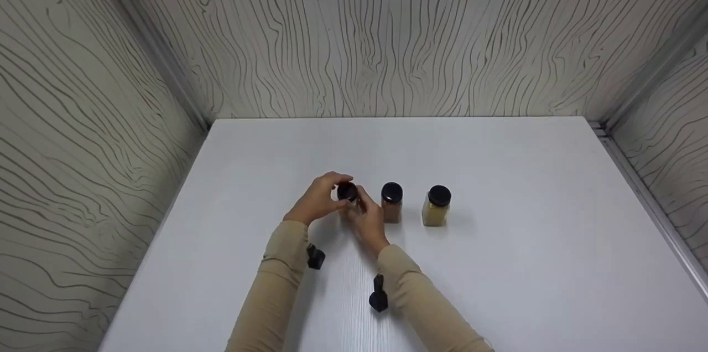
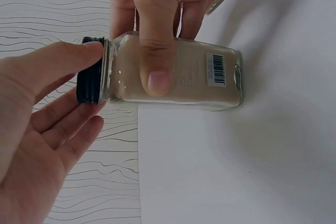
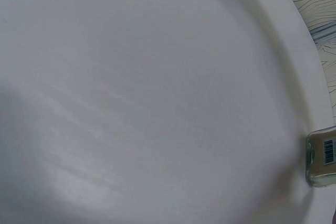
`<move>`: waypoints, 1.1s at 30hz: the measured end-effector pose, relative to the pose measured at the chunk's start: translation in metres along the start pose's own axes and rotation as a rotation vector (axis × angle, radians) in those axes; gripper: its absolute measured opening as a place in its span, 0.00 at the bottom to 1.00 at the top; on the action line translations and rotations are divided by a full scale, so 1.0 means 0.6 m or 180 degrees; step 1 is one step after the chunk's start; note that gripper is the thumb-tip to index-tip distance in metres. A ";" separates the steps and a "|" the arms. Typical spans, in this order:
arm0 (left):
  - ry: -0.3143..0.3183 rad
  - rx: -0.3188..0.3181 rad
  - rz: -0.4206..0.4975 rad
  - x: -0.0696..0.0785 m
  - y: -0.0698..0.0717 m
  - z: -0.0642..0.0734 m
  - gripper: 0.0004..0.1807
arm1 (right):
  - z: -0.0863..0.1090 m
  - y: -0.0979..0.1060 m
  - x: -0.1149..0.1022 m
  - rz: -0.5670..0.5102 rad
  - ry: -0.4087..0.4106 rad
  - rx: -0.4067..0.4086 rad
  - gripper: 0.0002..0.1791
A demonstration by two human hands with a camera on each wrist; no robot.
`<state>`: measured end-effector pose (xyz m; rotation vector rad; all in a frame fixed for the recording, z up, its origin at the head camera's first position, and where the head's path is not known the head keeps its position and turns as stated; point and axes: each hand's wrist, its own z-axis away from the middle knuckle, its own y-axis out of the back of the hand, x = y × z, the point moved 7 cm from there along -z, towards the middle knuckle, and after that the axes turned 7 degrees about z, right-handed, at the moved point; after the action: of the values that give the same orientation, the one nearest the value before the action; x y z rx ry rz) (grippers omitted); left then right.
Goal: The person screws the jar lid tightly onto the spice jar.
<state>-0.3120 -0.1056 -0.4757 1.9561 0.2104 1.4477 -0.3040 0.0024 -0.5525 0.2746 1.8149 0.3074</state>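
Observation:
A square glass spice jar (image 2: 194, 72) with beige powder and a barcode label is between my hands. My left hand (image 1: 318, 201) pinches its black screw cap (image 2: 90, 82) between thumb and fingers. With the thumb across the front and the fingers behind, my right hand (image 1: 369, 223) grips the glass body. In the head view the hands hide most of this jar, leaving the cap top (image 1: 347, 191) visible. Only the jar's base end (image 3: 319, 161) shows at the right edge of the right wrist view. Whether the base touches the table cannot be told.
Just right of my right hand stands a black-capped jar of reddish-brown spice (image 1: 391, 211). Further right is another of yellow powder (image 1: 435, 216). All are on a white table (image 1: 525, 263), with wood-patterned panels (image 1: 354, 36) behind and at both sides.

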 end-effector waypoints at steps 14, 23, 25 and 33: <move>0.0086 0.0045 0.0099 -0.001 0.000 0.003 0.27 | 0.001 -0.001 0.002 -0.0143 0.0076 -0.0078 0.30; 0.0072 0.0029 0.0064 0.000 -0.001 0.001 0.26 | 0.001 -0.003 0.004 -0.0183 -0.0021 -0.0142 0.32; 0.0094 0.0041 0.0087 -0.001 -0.001 0.001 0.27 | 0.002 -0.003 0.003 -0.0170 -0.0007 -0.0132 0.32; 0.0004 0.0035 0.0070 0.006 0.000 0.001 0.25 | 0.000 -0.002 0.002 -0.0210 0.0032 -0.0100 0.32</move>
<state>-0.3099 -0.1043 -0.4731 1.9721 0.1982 1.4647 -0.3043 0.0018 -0.5539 0.1910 1.8236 0.2910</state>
